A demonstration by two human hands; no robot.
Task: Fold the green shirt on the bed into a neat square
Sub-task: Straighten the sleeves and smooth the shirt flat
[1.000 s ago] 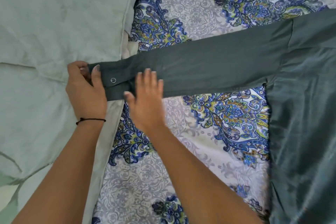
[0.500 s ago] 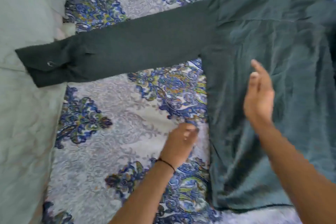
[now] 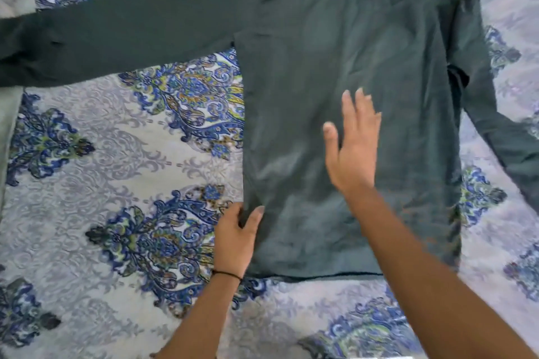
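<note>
Left hand (image 3: 236, 237): palm down; forearm entering from the lower edge, angled up and to the right; thumb and fingers curled, pinching the left side edge of the dark green woven shirt (image 3: 335, 67) near its hem; thin black cord bracelet (image 3: 227, 273) on the wrist. Right hand (image 3: 354, 151): palm down; fingers straight and close together, thumb spread leftward; forearm entering from the lower right corner; contact with the cloth beneath cannot be determined.
</note>
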